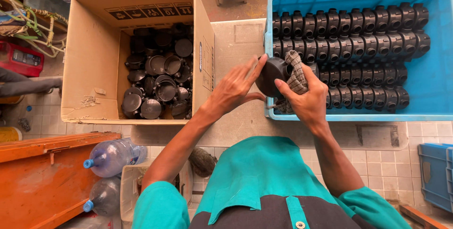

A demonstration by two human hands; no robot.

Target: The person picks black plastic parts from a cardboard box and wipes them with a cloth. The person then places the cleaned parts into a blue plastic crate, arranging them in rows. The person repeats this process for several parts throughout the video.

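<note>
You held a round black plastic fitting (272, 74) over the near-left corner of the blue plastic crate (432, 89). Your left hand (234, 89) had fingers spread, tips on the fitting's rim. Your right hand (309, 100) clamped a grey checked woven cloth (296, 79) against it. Neat rows of black fittings (358, 59) filled the crate; a cardboard box (92, 59) of loose ones sat left on the concrete slab (236, 40), white floor tiles (391, 172) below.

bright even daylight, soft shadows, sharp focus, slight wide-angle edge bending.
</note>
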